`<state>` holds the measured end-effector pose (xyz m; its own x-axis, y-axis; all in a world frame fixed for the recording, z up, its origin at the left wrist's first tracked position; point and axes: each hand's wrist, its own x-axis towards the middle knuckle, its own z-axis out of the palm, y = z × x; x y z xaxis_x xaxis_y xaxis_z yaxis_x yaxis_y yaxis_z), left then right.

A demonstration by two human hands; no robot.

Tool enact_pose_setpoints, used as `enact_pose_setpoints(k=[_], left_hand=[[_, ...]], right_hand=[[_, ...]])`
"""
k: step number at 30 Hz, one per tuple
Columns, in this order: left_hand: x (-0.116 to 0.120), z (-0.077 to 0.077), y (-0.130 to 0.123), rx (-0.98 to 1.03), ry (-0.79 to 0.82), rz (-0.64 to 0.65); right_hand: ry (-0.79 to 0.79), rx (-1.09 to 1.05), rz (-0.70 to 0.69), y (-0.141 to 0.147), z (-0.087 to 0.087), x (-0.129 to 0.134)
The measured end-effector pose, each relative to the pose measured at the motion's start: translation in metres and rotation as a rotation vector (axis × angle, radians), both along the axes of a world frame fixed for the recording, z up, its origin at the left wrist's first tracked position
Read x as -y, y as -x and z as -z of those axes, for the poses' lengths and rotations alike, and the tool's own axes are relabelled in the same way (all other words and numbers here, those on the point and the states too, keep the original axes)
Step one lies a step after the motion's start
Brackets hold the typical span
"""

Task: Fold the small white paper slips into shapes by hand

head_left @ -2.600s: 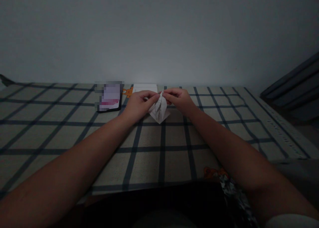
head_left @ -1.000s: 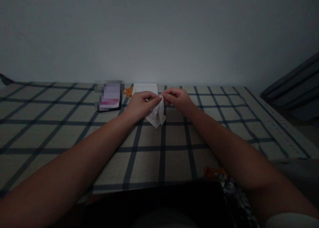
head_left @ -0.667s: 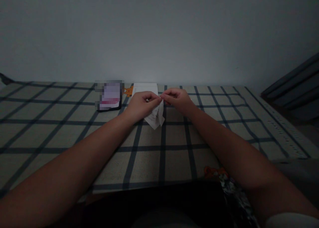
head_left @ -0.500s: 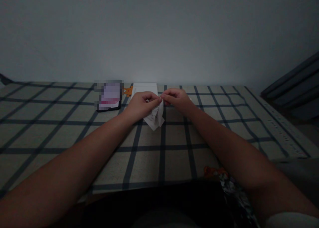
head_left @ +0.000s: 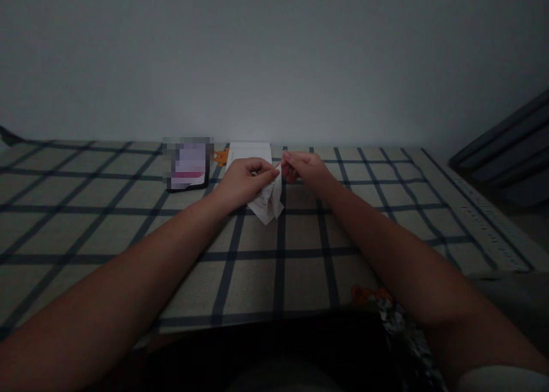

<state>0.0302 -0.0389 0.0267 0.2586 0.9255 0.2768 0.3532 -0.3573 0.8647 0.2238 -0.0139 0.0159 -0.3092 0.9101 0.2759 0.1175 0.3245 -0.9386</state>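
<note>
A crumpled, folded piece of white paper [head_left: 266, 206] hangs point-down over the checked cloth at the middle of the view. My left hand [head_left: 246, 178] is closed, thumb and fingers pinching the paper's upper part. Just right of it, my right hand [head_left: 300, 166] is curled with its fingertips together at the paper's raised top tip, which looks pinched there. The fingers partly hide the upper folds of the paper.
A white pad or box [head_left: 250, 150] lies behind my left hand, beside a small orange item [head_left: 221, 157]. A dark-edged phone-like object [head_left: 190, 163], partly blurred out, is to the left. Another orange item [head_left: 371, 294] sits by the near edge. A grey wall [head_left: 274, 60] stands behind.
My right fingertips have shifted slightly up and to the right from my left fingertips, and the paper's tip now points up towards them. My left hand stays in place.
</note>
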Motion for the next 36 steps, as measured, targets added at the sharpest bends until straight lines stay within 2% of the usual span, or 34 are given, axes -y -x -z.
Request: enact_pose_setpoints(k=[7,11,16,28,33,36], left_hand=[[0.0016,0.0005,0.0001,0.017,0.005,-0.004],[-0.0002,0.0008,0.0006,0.001,-0.001,-0.003],[-0.0022,0.0016,0.0008,-0.013,0.002,-0.002],[0.0002,0.0009,0.0001,-0.024,0.03,-0.013],[-0.0004,0.0009,-0.001,0.013,0.051,-0.011],[-0.0018,0.0021,-0.0007,0.062,0.06,0.019]], right_hand=[[-0.111,0.073,-0.047,-0.0016,-0.0001,0.0],[-0.207,0.149,0.005,-0.0012,0.0002,0.0012],[-0.252,0.217,0.033,-0.0013,-0.0041,0.0053],[-0.239,0.174,0.036,-0.0011,-0.0038,0.0032],[-0.185,0.069,0.028,0.0014,-0.0005,0.0016],[-0.14,-0.024,0.07,0.0012,-0.0005,0.0008]])
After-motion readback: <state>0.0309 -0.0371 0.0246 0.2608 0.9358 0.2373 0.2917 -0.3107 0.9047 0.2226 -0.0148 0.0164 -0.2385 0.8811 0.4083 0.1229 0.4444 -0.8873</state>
